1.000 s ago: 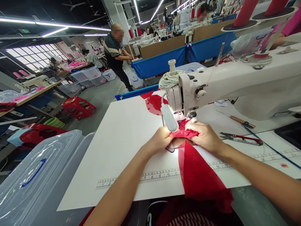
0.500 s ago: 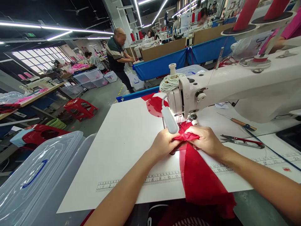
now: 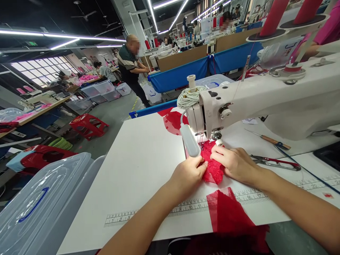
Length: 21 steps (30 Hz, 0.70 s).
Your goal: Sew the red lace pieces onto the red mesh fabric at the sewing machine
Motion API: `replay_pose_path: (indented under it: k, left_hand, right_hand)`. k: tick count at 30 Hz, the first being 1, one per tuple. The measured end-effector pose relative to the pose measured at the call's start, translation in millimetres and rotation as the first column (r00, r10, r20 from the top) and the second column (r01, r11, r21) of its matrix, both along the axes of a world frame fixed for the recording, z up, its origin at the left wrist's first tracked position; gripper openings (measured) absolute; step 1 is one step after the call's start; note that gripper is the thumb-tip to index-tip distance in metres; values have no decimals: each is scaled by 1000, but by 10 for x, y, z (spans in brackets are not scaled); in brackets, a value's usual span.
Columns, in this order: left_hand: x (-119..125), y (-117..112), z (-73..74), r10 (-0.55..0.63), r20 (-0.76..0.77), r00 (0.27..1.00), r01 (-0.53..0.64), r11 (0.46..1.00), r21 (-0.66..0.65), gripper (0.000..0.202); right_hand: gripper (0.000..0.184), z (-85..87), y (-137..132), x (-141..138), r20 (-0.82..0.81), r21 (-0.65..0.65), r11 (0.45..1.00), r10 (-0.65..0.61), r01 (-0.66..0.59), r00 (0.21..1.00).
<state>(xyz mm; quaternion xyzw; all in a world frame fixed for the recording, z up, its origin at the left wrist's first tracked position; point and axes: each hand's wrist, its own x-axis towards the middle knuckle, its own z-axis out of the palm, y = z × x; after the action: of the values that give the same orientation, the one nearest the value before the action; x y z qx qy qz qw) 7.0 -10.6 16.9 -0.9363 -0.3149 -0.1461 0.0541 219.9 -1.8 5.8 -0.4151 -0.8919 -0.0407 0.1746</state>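
Observation:
A piece of red lace fabric (image 3: pixel 215 169) lies under the needle area of the white sewing machine (image 3: pixel 247 99). My left hand (image 3: pixel 189 173) pinches its left edge between thumb and fingers, just below the white lamp (image 3: pixel 190 141). On the right side, my right hand (image 3: pixel 237 163) has its fingers curled and pressed together at the fabric's edge; their tips are partly hidden. Closer to me, a separate red sheer fabric strip (image 3: pixel 228 212) hangs over the table's front edge. More red sheer fabric (image 3: pixel 174 122) rests behind the lamp.
Thread snips (image 3: pixel 276 162) and a wooden-handled awl (image 3: pixel 273 141) lie right of my right hand. A printed ruler (image 3: pixel 186 208) runs along the white table (image 3: pixel 143 156). Clear plastic bins (image 3: pixel 47 202) stand at left. A person (image 3: pixel 131 69) stands beyond the table.
The bunched red fabric between my hands has been spread flat by the needle. The lower strip has come apart from my fingers and lies nearer the table edge.

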Motion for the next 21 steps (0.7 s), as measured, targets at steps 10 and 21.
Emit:
replay_pose_path:
  k: [10, 21]
  left_hand:
    - [-22, -109, 108, -6, 27, 1000, 10, 986, -166, 76]
    - [7, -117, 37, 15, 26, 1000, -14, 999, -49, 87]
  right_hand:
    - [22, -29, 37, 34, -92, -47, 998, 40, -45, 995]
    - [20, -66, 15, 33, -21, 90, 996, 30, -28, 999]
